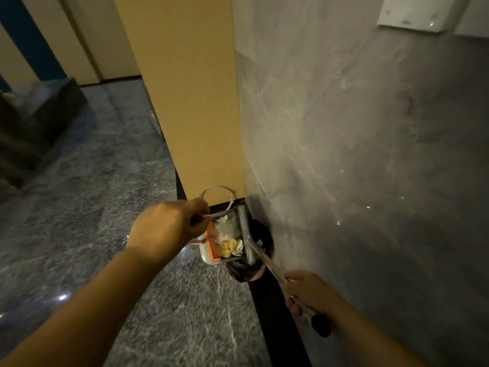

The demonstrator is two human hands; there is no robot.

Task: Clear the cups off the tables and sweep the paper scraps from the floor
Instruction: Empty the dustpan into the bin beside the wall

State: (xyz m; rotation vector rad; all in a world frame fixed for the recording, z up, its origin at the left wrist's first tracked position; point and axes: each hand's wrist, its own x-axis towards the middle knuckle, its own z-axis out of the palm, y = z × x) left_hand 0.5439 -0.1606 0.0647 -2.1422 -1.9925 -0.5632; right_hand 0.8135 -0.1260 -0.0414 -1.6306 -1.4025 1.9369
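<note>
Paper scraps (228,241) in dustpan (209,256)

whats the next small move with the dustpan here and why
Probably tip the grey dustpan further, so the white and yellow paper scraps slide into the black-lined bin below. The left hand grips its rim, the right hand its long handle, and the scraps remain inside.

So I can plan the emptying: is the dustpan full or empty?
Loaded, not full: white and yellow paper scraps lie in the dustpan beside its orange comb.
</note>
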